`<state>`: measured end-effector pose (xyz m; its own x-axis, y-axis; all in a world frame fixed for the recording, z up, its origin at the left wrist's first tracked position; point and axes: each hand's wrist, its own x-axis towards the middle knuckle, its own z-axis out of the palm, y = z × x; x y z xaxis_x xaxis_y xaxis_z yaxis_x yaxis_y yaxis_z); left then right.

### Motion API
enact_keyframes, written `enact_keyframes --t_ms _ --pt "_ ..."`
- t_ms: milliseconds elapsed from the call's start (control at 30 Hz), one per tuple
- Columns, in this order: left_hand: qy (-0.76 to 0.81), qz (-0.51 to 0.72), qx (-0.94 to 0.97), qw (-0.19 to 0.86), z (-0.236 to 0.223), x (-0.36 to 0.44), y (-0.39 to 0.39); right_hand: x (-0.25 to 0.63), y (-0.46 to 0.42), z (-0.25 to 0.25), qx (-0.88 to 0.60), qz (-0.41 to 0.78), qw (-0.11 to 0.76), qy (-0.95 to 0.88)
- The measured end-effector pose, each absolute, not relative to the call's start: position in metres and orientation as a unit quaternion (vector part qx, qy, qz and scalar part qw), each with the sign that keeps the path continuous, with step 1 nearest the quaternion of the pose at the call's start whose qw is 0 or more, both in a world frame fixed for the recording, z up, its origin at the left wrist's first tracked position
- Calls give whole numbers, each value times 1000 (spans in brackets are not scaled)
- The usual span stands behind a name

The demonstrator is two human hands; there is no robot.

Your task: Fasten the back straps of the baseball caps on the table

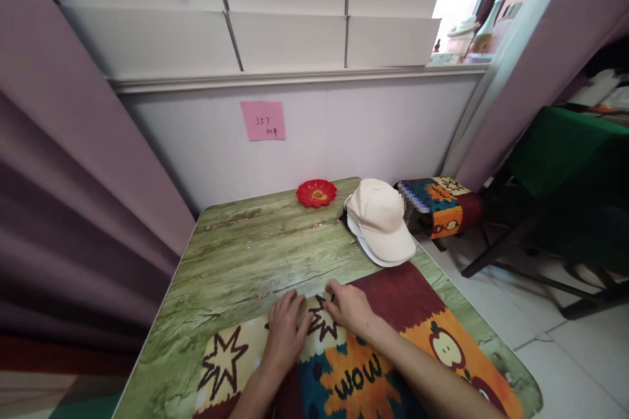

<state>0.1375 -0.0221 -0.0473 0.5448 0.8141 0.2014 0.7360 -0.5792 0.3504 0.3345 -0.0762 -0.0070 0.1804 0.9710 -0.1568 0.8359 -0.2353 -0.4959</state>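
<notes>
A colourful printed cloth [393, 294] lies over the near part of the green wood-patterned table [236, 255], with stars, apples and the word "WOW" on it. My left hand [285, 327] is at the cloth's far edge, fingers bent over it and thumb to the right. Close by on the right, my right hand [351, 306] has its fingers curled on the same edge. Both hands look closed on the cloth, though the fingertips are partly hidden. Beyond the right hand, a cream cap [378, 209] rests on top of another pale cap.
A red scalloped dish [317, 193] stands at the table's back edge. Behind it, a pink note [263, 121] sticks to the white wall. Purple curtains hang at both sides. To the right is a stool with a similar print [445, 209], near a green-covered table [565, 137].
</notes>
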Motion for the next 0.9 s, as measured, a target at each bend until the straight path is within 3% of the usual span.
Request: enact_keyframes --t_ms 200,367,533,700,900 --pt "464 172 849 183 66 174 0 349 -50 71 -721 203 228 -622" --pt "508 248 824 28 146 204 -4 346 -41 138 -717 -10 255 -649" --pt "553 261 788 -67 163 211 6 343 -23 151 -736 -136 215 -628" --pt "576 234 778 -88 161 204 16 337 -11 147 -743 -142 189 -626" --pt "564 243 784 -92 160 201 14 335 -9 145 -722 -135 247 -632"
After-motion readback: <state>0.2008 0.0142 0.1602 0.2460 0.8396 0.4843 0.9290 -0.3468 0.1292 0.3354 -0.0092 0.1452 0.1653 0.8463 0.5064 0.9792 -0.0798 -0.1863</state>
